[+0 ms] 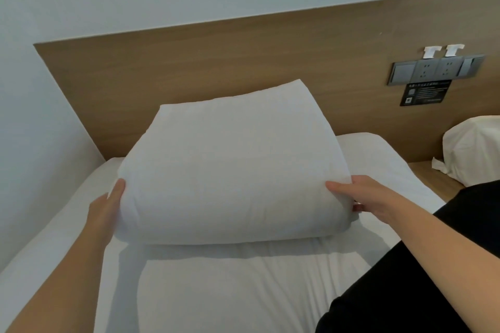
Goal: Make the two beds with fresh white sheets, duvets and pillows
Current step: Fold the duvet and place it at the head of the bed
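Note:
A plump white pillow (pixel 230 167) lies at the head of the bed, its far edge against the wooden headboard (pixel 189 62). My left hand (pixel 108 205) grips its near left corner, thumb on top and fingers hidden underneath. My right hand (pixel 359 197) grips the near right corner the same way. The bed (pixel 216 292) is covered with a smooth white sheet, and a folded white layer lies across its near part.
A pale wall (pixel 40 130) runs close along the bed's left side. To the right, a wooden shelf (pixel 433 176) carries another white pillow (pixel 476 146) and a crumpled tissue. A grey socket panel (pixel 435 69) and a black sign are mounted on the headboard.

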Available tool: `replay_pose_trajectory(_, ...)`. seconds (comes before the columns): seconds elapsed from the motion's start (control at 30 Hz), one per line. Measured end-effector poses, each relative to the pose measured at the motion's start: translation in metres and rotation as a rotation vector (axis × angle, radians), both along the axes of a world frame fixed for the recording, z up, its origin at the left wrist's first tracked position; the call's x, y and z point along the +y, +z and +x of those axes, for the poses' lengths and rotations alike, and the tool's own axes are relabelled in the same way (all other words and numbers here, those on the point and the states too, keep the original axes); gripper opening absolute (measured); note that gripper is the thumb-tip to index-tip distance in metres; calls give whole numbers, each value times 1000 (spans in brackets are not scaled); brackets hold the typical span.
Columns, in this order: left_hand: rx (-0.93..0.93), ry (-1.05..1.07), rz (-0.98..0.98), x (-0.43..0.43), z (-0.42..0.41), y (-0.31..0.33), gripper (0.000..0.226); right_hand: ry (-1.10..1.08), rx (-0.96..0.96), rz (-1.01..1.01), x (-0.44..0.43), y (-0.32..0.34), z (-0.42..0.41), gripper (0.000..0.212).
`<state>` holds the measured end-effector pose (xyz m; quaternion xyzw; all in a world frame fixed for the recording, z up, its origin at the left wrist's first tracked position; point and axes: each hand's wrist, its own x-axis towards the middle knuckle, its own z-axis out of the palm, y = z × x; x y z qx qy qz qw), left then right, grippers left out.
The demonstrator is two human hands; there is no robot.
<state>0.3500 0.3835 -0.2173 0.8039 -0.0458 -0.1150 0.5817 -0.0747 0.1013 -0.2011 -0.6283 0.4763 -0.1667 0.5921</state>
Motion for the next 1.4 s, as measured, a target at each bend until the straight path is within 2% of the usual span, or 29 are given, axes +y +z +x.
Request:
replay_pose_trajectory(0.1,-122,86,-17,-5,-12,0,37,-73,8,-92,0,-3,-1,29)
replay_pose_trajectory(0.13,-124,103,-47,-10,-17,3,36,-102,-1,-106,-1,-3,-3,28)
replay_pose_trajectory(0.23,-21,137,-151,-8,-23,0,40,-78,6,-17,-2,-9,-11,41)
replay_pose_trajectory(0.3,46,157,-127,4,-22,-17,61,47,89,91,4,-13,-13,45)
replay_pose_trajectory(0.33,44,180,-109,8,-23,-23,63,115,147,107,7,-14,-11,47)
replay_pose_trajectory(0.4,-1,242,-71,9,-26,-27,49,162,237,32,7,-12,-8,51)
replay_pose_trajectory(0.47,-65,295,-71,1,-29,-22,43,112,230,-61,7,-7,-8,46)
replay_pose_trajectory(0.57,-86,324,-116,-4,-29,-18,45,57,196,-89,11,-5,-11,34)
replay_pose_trajectory(0.63,-38,294,-145,-1,-31,-26,45,80,227,-85,15,-7,-15,30)
replay_pose_trajectory(0.73,72,324,-186,7,-36,-46,60,143,303,-103,18,-11,-14,38)
replay_pose_trajectory(0.9,-63,404,-92,1,-31,-38,61,50,402,-259,17,-10,-5,46)
replay_pose_trajectory(1.0,-42,378,-66,0,-34,-41,65,105,434,-180,18,-5,-14,31)
replay_pose_trajectory(1.07,-29,355,-63,2,-33,-40,68,155,385,-71,16,-1,-21,25)
replay_pose_trajectory(1.13,-90,324,-27,-6,-28,-27,64,70,215,-39,12,6,-18,38)
replay_pose_trajectory(1.2,-279,291,66,-23,-27,-16,54,-91,79,-122,13,12,-2,53)
replay_pose_trajectory(1.27,-487,244,162,-38,-34,-17,50,-221,125,-375,19,9,18,66)
replay_pose_trajectory(1.33,-645,165,271,-46,-45,-25,52,-218,361,-764,29,1,32,70)
replay_pose_trajectory(1.4,-782,29,391,-50,-60,-30,56,-78,603,-1081,38,-9,41,65)
